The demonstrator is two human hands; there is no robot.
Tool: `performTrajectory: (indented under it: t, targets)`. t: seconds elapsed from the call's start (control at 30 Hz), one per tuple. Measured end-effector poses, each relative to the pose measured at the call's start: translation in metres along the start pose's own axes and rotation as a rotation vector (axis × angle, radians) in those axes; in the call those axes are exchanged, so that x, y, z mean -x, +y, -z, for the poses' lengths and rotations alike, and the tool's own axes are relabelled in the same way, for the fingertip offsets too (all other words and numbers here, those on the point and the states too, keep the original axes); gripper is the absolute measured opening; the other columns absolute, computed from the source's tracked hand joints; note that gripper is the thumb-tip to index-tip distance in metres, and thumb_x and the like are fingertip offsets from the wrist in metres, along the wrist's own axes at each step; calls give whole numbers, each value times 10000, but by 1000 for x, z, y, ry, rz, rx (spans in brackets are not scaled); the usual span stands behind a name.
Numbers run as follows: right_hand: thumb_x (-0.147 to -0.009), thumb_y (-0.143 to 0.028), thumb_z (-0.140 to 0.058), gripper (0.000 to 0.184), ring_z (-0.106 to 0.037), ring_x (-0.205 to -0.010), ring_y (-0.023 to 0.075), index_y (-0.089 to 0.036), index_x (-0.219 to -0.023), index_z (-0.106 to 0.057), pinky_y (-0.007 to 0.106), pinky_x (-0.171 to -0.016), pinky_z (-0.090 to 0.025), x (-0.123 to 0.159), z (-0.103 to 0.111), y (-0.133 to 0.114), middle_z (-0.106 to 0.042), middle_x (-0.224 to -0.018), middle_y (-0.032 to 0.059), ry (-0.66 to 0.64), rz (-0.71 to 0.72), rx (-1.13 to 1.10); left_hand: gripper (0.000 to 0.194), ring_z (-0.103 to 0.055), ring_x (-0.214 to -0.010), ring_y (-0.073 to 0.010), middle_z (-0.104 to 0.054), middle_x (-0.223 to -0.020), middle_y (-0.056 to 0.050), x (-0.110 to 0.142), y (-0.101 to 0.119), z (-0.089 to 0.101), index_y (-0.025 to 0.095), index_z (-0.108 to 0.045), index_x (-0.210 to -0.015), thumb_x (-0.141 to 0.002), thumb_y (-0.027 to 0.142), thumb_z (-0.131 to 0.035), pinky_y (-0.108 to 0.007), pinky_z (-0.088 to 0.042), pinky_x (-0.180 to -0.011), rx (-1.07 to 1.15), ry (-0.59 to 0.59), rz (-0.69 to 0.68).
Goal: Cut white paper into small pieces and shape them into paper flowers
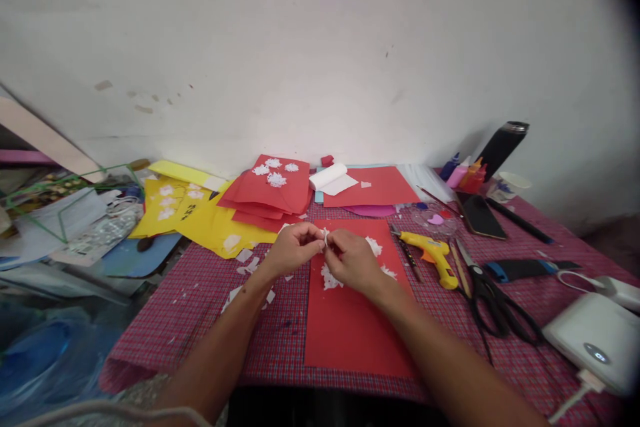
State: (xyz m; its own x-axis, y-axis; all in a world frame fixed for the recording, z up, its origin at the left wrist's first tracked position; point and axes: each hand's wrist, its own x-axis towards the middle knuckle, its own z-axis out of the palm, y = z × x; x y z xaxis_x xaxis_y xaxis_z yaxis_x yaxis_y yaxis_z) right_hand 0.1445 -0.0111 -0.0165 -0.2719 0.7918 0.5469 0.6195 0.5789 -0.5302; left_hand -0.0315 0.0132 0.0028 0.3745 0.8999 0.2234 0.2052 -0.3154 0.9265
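Note:
My left hand [296,250] and my right hand [356,261] meet over a red paper sheet [353,337]. Between their pinched fingertips is a small white paper piece [326,235], mostly hidden by the fingers. White paper flowers lie on the sheet around the right hand: one flower [331,278] below its fingers, another [374,247] beyond it, and a third partly covered by the wrist. Loose white paper scraps [245,257] are on the checked tablecloth near my left forearm.
Right of the sheet lie a yellow glue gun [433,253], black scissors [493,293], a blue-black cutter [523,270] and a white device [593,337]. Behind are stacked red papers [280,193], a white paper roll [329,177] and a black bottle [505,150]. Yellow papers [220,223] lie left.

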Motion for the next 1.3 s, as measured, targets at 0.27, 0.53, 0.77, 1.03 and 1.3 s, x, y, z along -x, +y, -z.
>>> performTrajectory:
  t: [0.27,0.53,0.77,1.03,1.3]
  targets:
    - [-846,-147,-482,135,-498,-634,151,-207,-728,-502,269,-599,-323,-1,5,-2,-554,-692,14,-25,24,-37,118,-555,-667,-114,-648,-738,-20,0,2,0,143,-671,-803,-801,250,-620,-231,-436,-656,-50,12,2]
    - [-875,-177,-494,152,-497,-618,144,-206,-728,-515,265,-590,-318,0,3,-2,-560,-684,10,-22,-3,-32,122,-552,-674,-117,-641,-749,-25,-1,0,2,145,-661,-805,-810,253,-606,-231,-436,-657,-39,-16,15]
    - [-857,-170,-503,162,-481,-596,143,-209,-701,-498,267,-574,-299,-1,4,-1,-558,-666,8,-8,-17,-11,166,-555,-665,-121,-650,-752,-37,0,4,3,134,-697,-844,-810,277,-620,-236,-439,-649,6,-57,53]
    - [-843,-173,-512,185,-467,-574,136,-209,-666,-475,263,-559,-284,-2,5,-3,-563,-645,4,-7,-20,-12,196,-559,-646,-120,-628,-694,-25,1,8,4,134,-676,-774,-833,309,-612,-236,-438,-635,28,-81,45]
    - [-827,-166,-524,179,-458,-557,132,-208,-659,-479,264,-549,-271,-1,4,-4,-566,-634,2,-2,-28,-8,182,-528,-628,-114,-605,-675,-17,1,6,3,135,-668,-755,-806,306,-633,-234,-428,-620,22,-82,60]
